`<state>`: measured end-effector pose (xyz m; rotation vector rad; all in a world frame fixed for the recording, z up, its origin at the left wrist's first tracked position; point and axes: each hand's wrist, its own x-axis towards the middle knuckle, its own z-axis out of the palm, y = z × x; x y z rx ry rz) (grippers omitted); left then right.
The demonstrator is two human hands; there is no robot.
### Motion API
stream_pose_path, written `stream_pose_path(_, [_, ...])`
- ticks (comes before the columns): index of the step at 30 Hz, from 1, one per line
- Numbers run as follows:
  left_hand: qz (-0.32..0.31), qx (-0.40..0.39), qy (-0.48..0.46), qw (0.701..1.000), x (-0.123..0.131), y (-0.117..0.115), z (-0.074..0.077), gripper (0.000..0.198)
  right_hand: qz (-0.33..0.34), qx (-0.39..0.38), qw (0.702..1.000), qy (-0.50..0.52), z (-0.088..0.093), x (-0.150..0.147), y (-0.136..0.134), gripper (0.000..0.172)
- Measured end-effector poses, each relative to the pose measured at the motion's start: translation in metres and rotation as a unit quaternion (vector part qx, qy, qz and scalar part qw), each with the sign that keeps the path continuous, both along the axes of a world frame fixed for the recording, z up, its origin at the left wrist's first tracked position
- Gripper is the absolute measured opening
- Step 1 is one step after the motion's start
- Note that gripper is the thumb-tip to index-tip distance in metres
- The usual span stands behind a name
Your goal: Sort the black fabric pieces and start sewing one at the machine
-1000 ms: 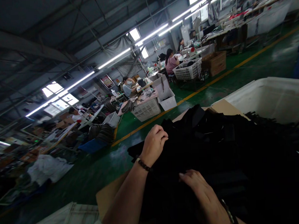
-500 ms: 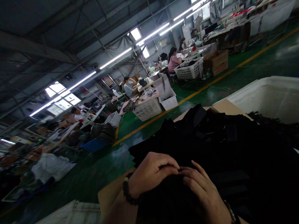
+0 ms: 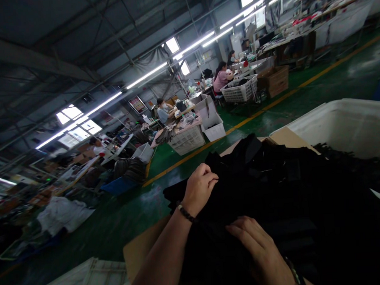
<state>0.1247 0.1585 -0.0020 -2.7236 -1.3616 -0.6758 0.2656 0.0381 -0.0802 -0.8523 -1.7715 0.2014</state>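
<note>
A deep pile of black cloth [image 3: 274, 197] fills the cardboard box [image 3: 134, 245] in front of me. My left hand [image 3: 200, 186] is raised over the far left part of the pile, its thumb and fingertips pinched together on the black cloth. The dark folds hide exactly how much fabric it holds. Nearer to me, my right hand [image 3: 259, 244] lies palm down on the cloth with its fingers stretched out to the left. Its thumb is hard to make out against the black. Both wrists wear beaded bracelets.
Right of the box stands a large white bin [image 3: 349, 118] with dark pieces in it. A white crate [image 3: 101, 276] is at the lower left. Beyond the green floor [image 3: 166, 181], people sit at sewing tables beside baskets and a brown carton [image 3: 273, 81].
My left hand has moved up and away from my right hand, toward the far side of the pile. My right hand has shifted slightly down and stays on the cloth.
</note>
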Motion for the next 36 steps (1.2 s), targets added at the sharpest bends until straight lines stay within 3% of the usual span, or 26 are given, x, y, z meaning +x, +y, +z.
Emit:
stream_pose_path(3, [-0.042, -0.017, -0.03, 0.999, 0.0, -0.013, 0.009, 0.01, -0.003, 0.009, 1.0, 0.014, 0.001, 0.0, 0.001, 0.038])
stream_pose_path(7, [-0.1, -0.134, -0.078, 0.983, -0.004, -0.046, 0.028, 0.01, -0.061, 0.032, 0.998, 0.005, 0.001, 0.0, 0.001, 0.034])
stream_pose_path(10, [-0.145, -0.237, -0.066, 0.958, -0.008, -0.062, 0.037, 0.009, -0.025, 0.03, 0.999, -0.021, 0.002, 0.0, 0.002, 0.028])
stream_pose_path(12, [-0.138, -0.271, -0.066, 0.95, -0.01, -0.061, 0.038, 0.011, -0.016, 0.021, 1.0, -0.009, 0.001, -0.001, 0.002, 0.028])
stream_pose_path(14, [-0.086, -0.239, -0.089, 0.963, -0.012, -0.049, 0.033, 0.013, -0.025, 0.013, 1.0, 0.013, 0.0, -0.002, 0.002, 0.028])
stream_pose_path(16, [-0.021, -0.158, -0.102, 0.982, -0.014, -0.033, 0.024, 0.012, -0.02, 0.012, 1.0, 0.014, 0.0, -0.002, 0.001, 0.028])
stream_pose_path(19, [0.03, -0.07, -0.064, 0.995, -0.018, -0.011, 0.008, 0.022, -0.001, 0.007, 1.0, 0.005, 0.001, 0.0, -0.001, 0.026])
stream_pose_path(23, [0.033, -0.034, -0.018, 0.999, -0.019, -0.002, -0.004, 0.024, 0.012, 0.002, 1.0, -0.002, 0.002, 0.002, -0.002, 0.024])
stream_pose_path(29, [0.013, 0.032, 0.005, 0.999, -0.016, -0.005, -0.004, 0.011, 0.038, -0.008, 0.999, 0.013, -0.002, -0.001, -0.003, 0.026])
stream_pose_path(36, [-0.023, 0.121, 0.074, 0.99, -0.015, -0.007, 0.0, 0.015, 0.025, -0.032, 0.999, 0.031, -0.001, -0.001, -0.002, 0.049])
